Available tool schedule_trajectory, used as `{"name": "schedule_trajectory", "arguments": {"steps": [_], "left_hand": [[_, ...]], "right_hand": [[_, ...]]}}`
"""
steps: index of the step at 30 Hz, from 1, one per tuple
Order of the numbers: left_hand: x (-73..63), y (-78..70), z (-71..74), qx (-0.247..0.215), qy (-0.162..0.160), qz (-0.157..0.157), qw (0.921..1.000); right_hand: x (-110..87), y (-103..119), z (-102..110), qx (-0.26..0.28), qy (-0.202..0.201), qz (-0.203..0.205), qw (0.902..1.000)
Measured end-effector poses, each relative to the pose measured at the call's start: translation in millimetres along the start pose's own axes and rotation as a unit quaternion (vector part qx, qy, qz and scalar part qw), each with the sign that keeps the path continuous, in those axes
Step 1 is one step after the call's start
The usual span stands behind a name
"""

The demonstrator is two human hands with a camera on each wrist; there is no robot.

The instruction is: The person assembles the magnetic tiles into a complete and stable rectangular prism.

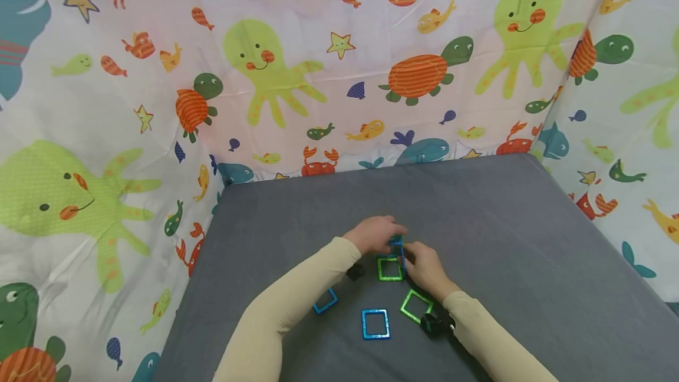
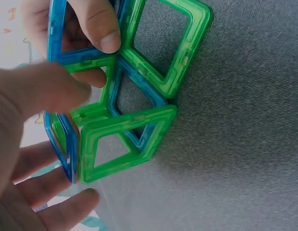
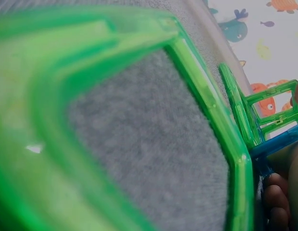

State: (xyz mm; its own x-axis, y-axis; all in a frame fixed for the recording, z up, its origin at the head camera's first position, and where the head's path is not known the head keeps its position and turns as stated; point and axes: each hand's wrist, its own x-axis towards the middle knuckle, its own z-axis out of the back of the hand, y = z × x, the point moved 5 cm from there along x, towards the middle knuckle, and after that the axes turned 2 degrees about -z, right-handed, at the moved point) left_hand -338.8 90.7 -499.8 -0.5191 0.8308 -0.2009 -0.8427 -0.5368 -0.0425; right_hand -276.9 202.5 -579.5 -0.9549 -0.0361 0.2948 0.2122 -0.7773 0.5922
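Green and blue magnetic tiles form a small upright structure [image 2: 127, 120] on the grey surface. My left hand [image 1: 375, 234] is around its top, thumb on one side and fingers spread along a blue tile [image 2: 67, 144]; part of its grip is hidden. My right hand [image 1: 426, 267] pinches a blue square tile [image 2: 54, 29] at the structure's side, its thumb [image 2: 103, 31] near the tile's corner. A green square tile [image 1: 389, 280] lies flat at the structure's base. In the right wrist view, a loose green tile [image 3: 202, 96] fills the foreground, blurred.
Nearer the body lie a blue square tile [image 1: 375, 336], another blue tile [image 1: 333, 296] partly behind the left sleeve, and a green tile [image 1: 417, 306] beside the right wrist's black camera [image 1: 432, 325]. A curtain with sea animals [image 1: 329, 105] encloses the grey table [image 1: 477, 211].
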Motion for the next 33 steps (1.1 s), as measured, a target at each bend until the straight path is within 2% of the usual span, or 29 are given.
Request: {"name": "schedule_trajectory", "arguments": {"steps": [4, 8, 12, 15, 18, 21, 27, 33], "left_hand": [[-8.9, 8.5, 0.1, -0.067, -0.025, 0.02, 0.9972], [-27.6, 18.6, 7.3, -0.126, -0.076, 0.03, 0.9887], [-53.2, 27.4, 14.2, -0.152, -0.13, 0.029, 0.9792], [-73.4, 31.3, 14.1, -0.157, -0.149, 0.037, 0.9756], [-92.6, 32.0, 6.2, -0.161, -0.142, 0.05, 0.9755], [-110.5, 31.0, -8.9, -0.161, -0.126, 0.067, 0.9765], [-143.1, 32.3, -44.9, -0.137, -0.079, 0.146, 0.9766], [-161.5, 31.7, -67.9, -0.155, -0.045, 0.218, 0.9624]], "right_hand": [[0.8, 0.3, -0.9, -0.003, 0.005, -0.009, 0.9999], [1.6, 2.5, -1.6, 0.0, 0.002, -0.01, 0.9999], [1.3, 2.8, -1.7, -0.003, -0.003, -0.012, 0.9999], [0.5, 1.6, -2.0, -0.011, -0.002, -0.007, 0.9999], [0.6, -0.1, -2.3, -0.016, 0.001, -0.004, 0.9999], [0.9, -1.0, -1.8, -0.018, 0.004, -0.007, 0.9998], [1.4, -0.8, -1.4, -0.014, 0.012, -0.003, 0.9998], [1.1, -2.5, -1.9, -0.014, 0.014, -0.007, 0.9998]]}}
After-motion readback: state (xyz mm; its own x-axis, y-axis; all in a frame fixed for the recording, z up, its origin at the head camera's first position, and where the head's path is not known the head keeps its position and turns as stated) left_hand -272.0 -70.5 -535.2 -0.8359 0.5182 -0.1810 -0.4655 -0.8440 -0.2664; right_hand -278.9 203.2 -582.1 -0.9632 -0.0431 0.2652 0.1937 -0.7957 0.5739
